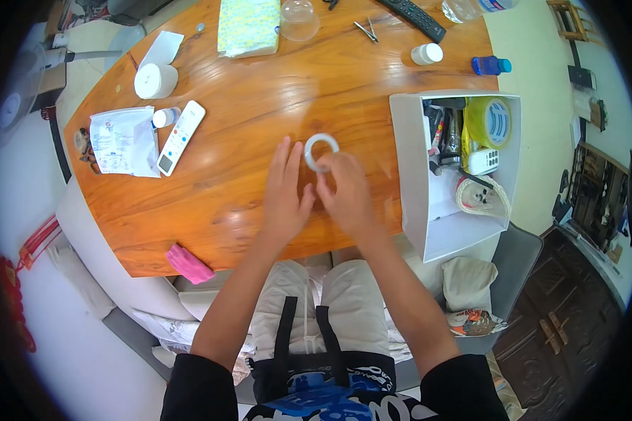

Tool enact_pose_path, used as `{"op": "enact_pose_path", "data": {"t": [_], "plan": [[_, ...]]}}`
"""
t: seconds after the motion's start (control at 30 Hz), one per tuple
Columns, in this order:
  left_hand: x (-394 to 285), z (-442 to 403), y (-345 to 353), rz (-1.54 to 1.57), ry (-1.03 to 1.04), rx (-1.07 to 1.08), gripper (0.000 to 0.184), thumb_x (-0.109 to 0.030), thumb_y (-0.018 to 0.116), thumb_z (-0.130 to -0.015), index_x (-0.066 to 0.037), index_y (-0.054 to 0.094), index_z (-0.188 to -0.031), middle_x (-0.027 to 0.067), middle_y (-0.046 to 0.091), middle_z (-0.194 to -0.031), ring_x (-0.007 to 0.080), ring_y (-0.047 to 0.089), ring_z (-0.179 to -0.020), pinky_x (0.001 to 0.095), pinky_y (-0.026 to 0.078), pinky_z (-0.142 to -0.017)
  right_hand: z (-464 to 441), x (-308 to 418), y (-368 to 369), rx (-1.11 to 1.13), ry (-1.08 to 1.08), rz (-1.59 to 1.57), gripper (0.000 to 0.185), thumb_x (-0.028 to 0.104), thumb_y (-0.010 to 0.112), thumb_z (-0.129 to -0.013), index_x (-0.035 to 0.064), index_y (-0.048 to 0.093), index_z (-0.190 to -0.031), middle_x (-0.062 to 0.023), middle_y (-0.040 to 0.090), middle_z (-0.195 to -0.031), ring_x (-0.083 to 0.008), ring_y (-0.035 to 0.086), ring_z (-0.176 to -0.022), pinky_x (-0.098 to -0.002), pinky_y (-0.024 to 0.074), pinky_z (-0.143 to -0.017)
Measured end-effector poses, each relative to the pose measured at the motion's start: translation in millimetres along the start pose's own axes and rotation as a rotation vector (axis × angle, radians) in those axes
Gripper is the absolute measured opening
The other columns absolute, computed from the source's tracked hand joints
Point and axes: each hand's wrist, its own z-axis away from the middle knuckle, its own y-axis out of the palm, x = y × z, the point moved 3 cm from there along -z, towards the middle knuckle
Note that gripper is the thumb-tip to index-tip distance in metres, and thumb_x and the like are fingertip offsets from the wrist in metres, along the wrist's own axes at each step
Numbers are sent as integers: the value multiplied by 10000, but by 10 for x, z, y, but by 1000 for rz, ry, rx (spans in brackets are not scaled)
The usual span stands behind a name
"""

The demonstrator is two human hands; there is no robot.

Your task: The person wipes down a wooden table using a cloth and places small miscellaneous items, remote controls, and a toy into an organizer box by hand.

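Note:
A white ring-shaped roll is over the wooden table, in front of me. My right hand pinches the ring's near right edge between thumb and fingers. Just left of the ring is my left hand, its thumb apart from the extended fingers and nothing in it. The fingertips of my left hand come close to the ring's left side; whether they touch it is unclear.
An open white box with yellow tape stands right. Left lie a white remote, a paper packet and a white roll. A pink cloth is at the near edge. Bottles and a black remote lie farther back.

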Motion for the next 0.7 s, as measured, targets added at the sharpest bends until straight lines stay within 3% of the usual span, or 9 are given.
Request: {"op": "enact_pose_path", "data": {"t": [0.07,0.17,0.27,0.37,0.7], "plan": [[-171,13,-87,74,65,-34,581,9,625,-816,-54,531,-1386,194,403,-1518,399,404,-1387,471,359,-1135,127,104,-143,14,-23,-60,278,-35,699,-736,60,634,-990,-95,659,-987,-318,599,-965,-423,459,-856],[-411,47,-148,-116,291,-3,433,0,667,-787,-103,683,-1207,152,553,-1386,386,529,-1271,448,456,-1049,247,268,-444,-7,-68,-38,286,-25,721,-715,72,652,-975,-61,671,-1008,-288,601,-972,-410,452,-869],[-750,5,-95,-152,335,24,342,-38,708,-748,-142,743,-1072,115,609,-1307,360,581,-1198,438,500,-976,347,346,-872,-32,-56,37,268,-17,731,-699,90,667,-936,-27,675,-1010,-258,597,-966,-390,441,-863],[-1044,-30,44,-168,474,98,337,-72,739,-726,-145,742,-1056,117,613,-1289,355,585,-1184,438,505,-943,494,313,-1286,-27,-38,88,267,-8,737,-680,103,676,-915,-5,676,-1010,-240,585,-955,-375,431,-858],[-2025,-289,802,-121,538,308,359,-72,788,-710,-119,693,-1053,151,586,-1332,356,593,-1160,440,492,-936,843,-193,-2178,-177,26,152,273,-17,733,-663,86,683,-911,-3,679,-1012,-235,567,-898,-355,435,-784]]}}
